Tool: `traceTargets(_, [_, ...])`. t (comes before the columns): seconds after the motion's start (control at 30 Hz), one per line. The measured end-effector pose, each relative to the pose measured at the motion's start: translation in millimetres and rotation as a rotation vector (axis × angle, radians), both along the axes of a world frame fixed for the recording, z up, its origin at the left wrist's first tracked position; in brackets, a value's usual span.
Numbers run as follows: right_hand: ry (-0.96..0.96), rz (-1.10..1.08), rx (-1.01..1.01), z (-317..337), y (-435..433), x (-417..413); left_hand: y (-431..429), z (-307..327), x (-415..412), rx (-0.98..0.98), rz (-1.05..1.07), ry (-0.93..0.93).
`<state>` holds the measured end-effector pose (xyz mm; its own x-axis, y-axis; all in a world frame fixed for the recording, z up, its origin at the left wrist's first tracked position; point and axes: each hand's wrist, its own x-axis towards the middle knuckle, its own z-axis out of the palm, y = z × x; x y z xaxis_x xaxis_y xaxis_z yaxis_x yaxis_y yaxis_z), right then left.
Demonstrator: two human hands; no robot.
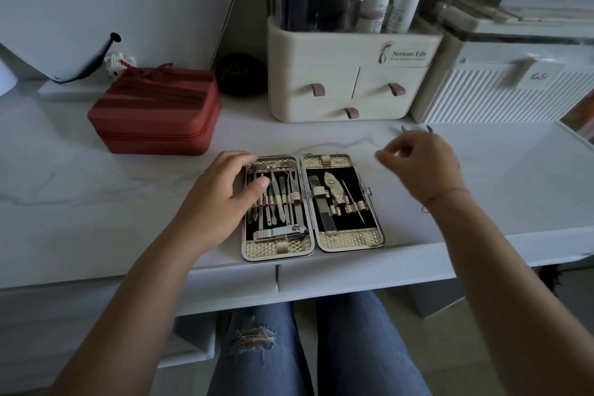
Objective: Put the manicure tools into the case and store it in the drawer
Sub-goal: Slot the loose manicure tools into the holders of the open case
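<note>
While the case [350, 239] lies open, a red box [154, 112] stands near.

Bare tabletop [498, 186] lies right of the open case [350, 243]; red box [154, 112] and organizer [321, 74] stand behind.

Single head-worn wide-angle view, forward and down, close over the white desk [96, 202].
</note>
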<state>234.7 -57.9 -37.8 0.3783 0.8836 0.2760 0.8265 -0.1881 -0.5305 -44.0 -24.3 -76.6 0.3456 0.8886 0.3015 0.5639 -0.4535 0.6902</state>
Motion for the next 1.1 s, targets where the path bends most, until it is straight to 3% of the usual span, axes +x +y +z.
traceTargets(0.17, [-0.139,-0.231,-0.034,-12.5,-4.1,52.7,-0.2,0.2,0.2,0.006,-0.003,-0.004])
traceTargets(0.67, [-0.315,-0.164,-0.077,-15.5,-5.4,53.6,-1.0,1.5,0.3,0.01,0.001,0.008])
traceTargets(0.87, [-0.479,-0.188,-0.108,-15.1,0.4,50.7,-1.0,1.7,0.6,0.016,0.003,0.019])
traceTargets(1.1, [-0.438,-0.161,-0.132,-7.0,0.4,46.3,-1.5,3.1,1.2,0.024,0.004,0.019])
